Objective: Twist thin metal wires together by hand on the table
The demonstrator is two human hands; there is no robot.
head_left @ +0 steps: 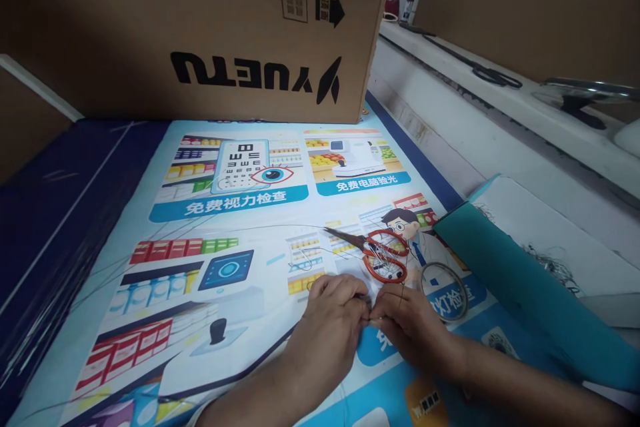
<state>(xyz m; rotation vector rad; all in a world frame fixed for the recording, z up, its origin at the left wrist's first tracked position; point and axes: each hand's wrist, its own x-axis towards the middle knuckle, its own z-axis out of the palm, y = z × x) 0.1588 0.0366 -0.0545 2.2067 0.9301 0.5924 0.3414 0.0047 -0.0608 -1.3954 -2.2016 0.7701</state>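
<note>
My left hand (333,323) and my right hand (407,320) meet fingertip to fingertip low on a printed poster (225,260) that covers the table. Both pinch something small and dark between them, too small to name; thin wire strands run from the hands across the poster. Red-handled scissors (373,250) lie shut just beyond my hands, blades pointing left, with thin wire tangled over the handles. A small coil of wire (445,290) lies to the right of my right hand.
A large cardboard box (200,27) stands at the far edge of the poster. A teal sheet (525,293) lies at the right, over a white board (550,227) with wire scraps. Black scissors (493,73) rest on a white ledge behind.
</note>
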